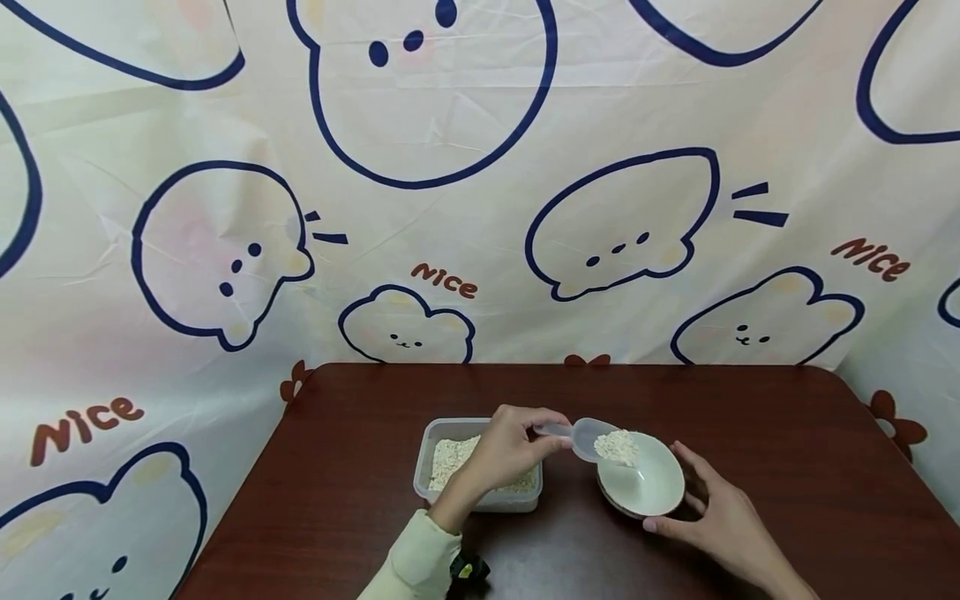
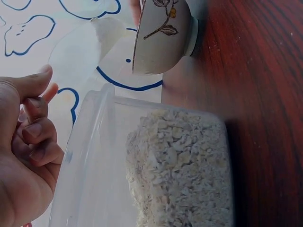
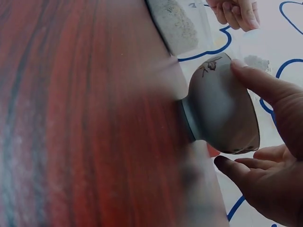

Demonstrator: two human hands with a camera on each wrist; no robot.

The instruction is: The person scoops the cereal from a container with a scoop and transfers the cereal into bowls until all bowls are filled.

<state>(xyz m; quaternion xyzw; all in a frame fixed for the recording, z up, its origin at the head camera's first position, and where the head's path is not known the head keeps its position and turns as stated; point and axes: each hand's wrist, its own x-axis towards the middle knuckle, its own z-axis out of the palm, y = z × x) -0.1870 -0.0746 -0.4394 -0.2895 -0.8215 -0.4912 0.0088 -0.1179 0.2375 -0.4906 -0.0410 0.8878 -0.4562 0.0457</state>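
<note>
In the head view my left hand (image 1: 506,446) pinches the handle of a translucent plastic scoop (image 1: 585,435). Pale oat flakes (image 1: 617,447) lie at the scoop's tip, over the left rim of a white bowl (image 1: 651,483). My right hand (image 1: 720,517) holds the bowl from its right side, thumb and fingers spread around the rim. The right wrist view shows the thumb (image 3: 262,80) at the rim of the bowl (image 3: 222,104), which stands upright on its foot. Below my left forearm sits a clear plastic container (image 2: 111,97), partly filled with oat flakes (image 2: 184,165).
The dark reddish-brown wooden table (image 1: 360,467) carries the container and bowl side by side. Behind it hangs a pale cloth (image 1: 480,233) with blue cartoon outlines. A small black object (image 1: 470,568) with a yellow mark shows beside the left sleeve (image 1: 420,557).
</note>
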